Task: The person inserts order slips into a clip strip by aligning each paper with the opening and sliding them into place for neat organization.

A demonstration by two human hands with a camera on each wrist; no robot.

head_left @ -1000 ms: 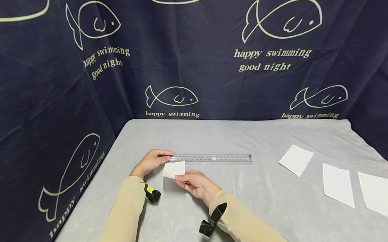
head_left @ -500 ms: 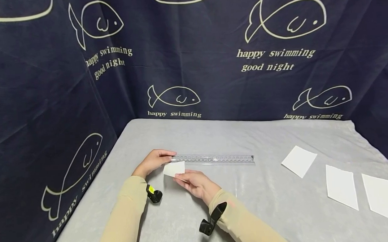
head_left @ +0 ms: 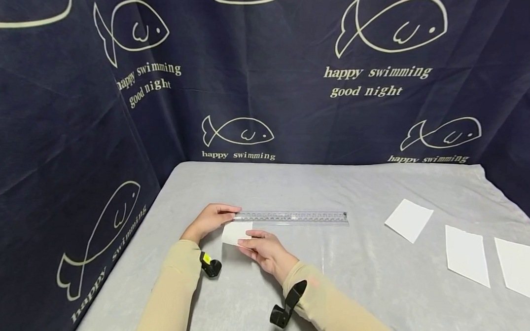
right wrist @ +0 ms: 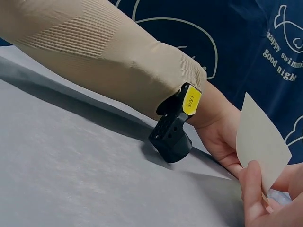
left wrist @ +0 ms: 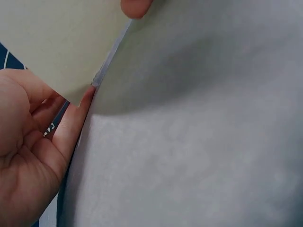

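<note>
A clear plastic ruler (head_left: 294, 217) lies lengthwise on the grey cloth. At its left end, my left hand (head_left: 205, 221) holds it between thumb and fingers. My right hand (head_left: 268, 250) pinches a small white piece of paper (head_left: 234, 232) by its lower right corner, just in front of the ruler's left part. The paper stands tilted and slightly bent in the right wrist view, near the left fingers. In the left wrist view the paper partly hides the left hand's fingertips, and one right fingertip (left wrist: 136, 7) shows at the paper's edge.
Three white paper sheets lie apart on the right side of the table: one sheet (head_left: 409, 220) farther back, a second sheet (head_left: 467, 255) nearer, and a third sheet (head_left: 525, 271) at far right. A dark blue curtain (head_left: 297, 85) with fish prints stands behind and at the left.
The right hand has shifted slightly left with the paper, and its index finger now comes over the paper's right edge. The left hand stays at the ruler's end.
</note>
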